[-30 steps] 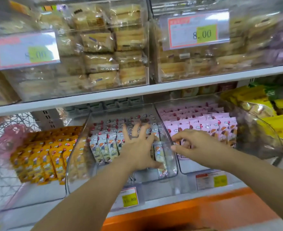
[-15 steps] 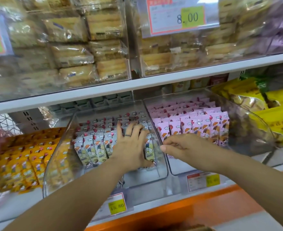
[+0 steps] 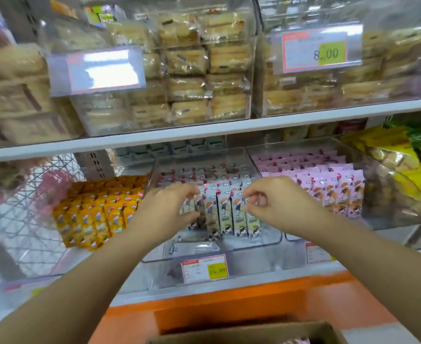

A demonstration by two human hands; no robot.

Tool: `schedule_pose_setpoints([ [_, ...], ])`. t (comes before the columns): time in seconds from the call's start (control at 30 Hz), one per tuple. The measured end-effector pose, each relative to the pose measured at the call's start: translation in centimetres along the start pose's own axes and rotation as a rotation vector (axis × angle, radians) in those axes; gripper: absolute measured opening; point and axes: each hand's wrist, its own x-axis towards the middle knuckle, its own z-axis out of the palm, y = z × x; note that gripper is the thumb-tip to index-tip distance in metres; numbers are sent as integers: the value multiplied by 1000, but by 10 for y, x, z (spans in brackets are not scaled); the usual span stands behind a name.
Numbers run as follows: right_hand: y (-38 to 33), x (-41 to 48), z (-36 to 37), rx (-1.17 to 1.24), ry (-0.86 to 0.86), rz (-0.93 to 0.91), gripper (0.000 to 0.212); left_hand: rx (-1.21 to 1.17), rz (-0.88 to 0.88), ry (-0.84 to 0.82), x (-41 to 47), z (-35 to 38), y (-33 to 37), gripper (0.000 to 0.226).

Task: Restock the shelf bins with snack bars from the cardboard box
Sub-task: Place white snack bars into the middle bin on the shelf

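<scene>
A clear middle bin (image 3: pixel 269 240) on the lower shelf holds rows of upright grey-green snack bars (image 3: pixel 223 214). My left hand (image 3: pixel 166 212) is at the left end of the front row, thumb and fingers curled round the end bar (image 3: pixel 188 207). At the right end of that row my right hand (image 3: pixel 281 203) pinches the top of the outermost bar (image 3: pixel 253 220) with curled fingers. The cardboard box (image 3: pixel 254 333) shows only its top edge at the bottom of the view, below the shelf.
Pink bars (image 3: pixel 328 189) fill the clear bin to the right, and orange bars (image 3: pixel 98 214) the bin to the left. Yellow packs (image 3: pixel 412 157) sit far right. The upper shelf (image 3: pixel 204 134) carries clear boxes of wrapped cakes. A price tag (image 3: pixel 205 269) hangs below the middle bin.
My left hand has gone from lying flat on the grey-green bars to gripping the left end bar. My right hand has moved left from the pink bin to the row's right end.
</scene>
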Motion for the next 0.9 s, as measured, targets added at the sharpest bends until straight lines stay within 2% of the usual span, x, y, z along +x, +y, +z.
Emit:
schedule_pose_setpoints([
  [0.1,-21,11,16,-1,-89,-19,25,-45,-13,62,-17,-8,-17,33],
  [0.3,-42,41,59,-18,-380,-66,27,-154,36,118,-30,-5,-43,23],
  [0.43,-52,56,86,2,-558,-94,37,-213,73,131,-31,-1,-55,19],
  [0.7,-58,64,106,-64,-681,-100,53,-294,95,158,-30,1,-63,19],
  [0.8,-54,69,82,117,-642,-39,51,-309,95,156,-29,-2,-60,19],
  [0.87,-51,72,61,383,-590,47,39,-383,100,161,-28,-6,-54,19],
  [0.9,-50,72,51,553,-573,99,36,-501,79,159,-28,-12,-49,20],
])
